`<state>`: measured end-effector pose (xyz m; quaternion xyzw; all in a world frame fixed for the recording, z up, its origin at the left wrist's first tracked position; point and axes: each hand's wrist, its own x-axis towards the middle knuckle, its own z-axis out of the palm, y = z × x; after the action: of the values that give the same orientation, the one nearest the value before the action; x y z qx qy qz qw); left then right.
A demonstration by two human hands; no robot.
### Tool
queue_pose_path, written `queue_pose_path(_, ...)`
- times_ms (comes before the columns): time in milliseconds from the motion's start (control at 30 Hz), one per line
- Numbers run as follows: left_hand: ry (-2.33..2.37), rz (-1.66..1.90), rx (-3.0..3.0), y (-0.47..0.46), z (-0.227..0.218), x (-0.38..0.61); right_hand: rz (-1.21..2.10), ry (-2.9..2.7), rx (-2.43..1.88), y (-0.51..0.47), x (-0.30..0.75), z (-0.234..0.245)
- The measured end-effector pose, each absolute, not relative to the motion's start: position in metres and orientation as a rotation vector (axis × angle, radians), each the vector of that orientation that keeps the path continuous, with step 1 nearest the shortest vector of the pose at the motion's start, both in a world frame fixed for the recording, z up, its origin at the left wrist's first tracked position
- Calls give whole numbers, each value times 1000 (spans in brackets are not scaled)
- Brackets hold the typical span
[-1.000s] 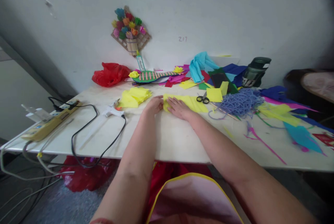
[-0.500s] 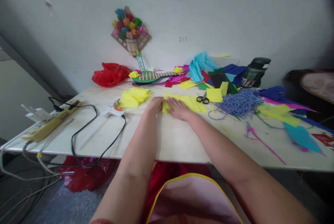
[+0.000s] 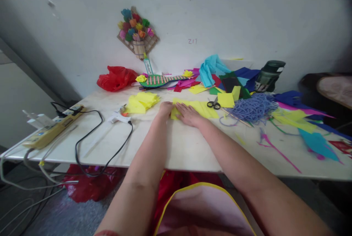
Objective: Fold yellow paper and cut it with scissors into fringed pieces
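A strip of yellow crepe paper (image 3: pixel 205 108) lies flat on the table in front of me. Its left edge is pinched by my left hand (image 3: pixel 166 108), whose fingers are curled and partly hidden. Just right of it, my right hand (image 3: pixel 189 114) rests on the strip with its fingers stretched out, pressing it down. Black-handled scissors (image 3: pixel 213 104) lie at the strip's right part. A stack of yellow paper (image 3: pixel 142 102) sits to the left of my hands, and a yellow paper square (image 3: pixel 226 100) lies beyond the scissors.
A white glue gun (image 3: pixel 119 117) with its black cord lies at left, near a power strip (image 3: pixel 53 129). On the right are tangled purple string (image 3: pixel 254 108), coloured paper scraps and a dark bottle (image 3: pixel 269 76). Behind stand a red plastic bag (image 3: pixel 117 79) and a green woven piece (image 3: pixel 165 79).
My left hand has shifted very slightly to the right at the strip's left edge. My right hand stays flat on the paper.
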<state>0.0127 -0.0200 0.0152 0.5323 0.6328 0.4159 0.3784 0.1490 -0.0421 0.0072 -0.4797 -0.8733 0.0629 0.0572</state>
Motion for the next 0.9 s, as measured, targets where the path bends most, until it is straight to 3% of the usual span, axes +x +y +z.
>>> queue_pose_path(333,2029,888,1739,-11,15,9,316,-2615,-1661,-32,172,15)
queue_pose_path(900,2121,834,1734,-7,12,-1,233,-2684,-1728,-33,179,19)
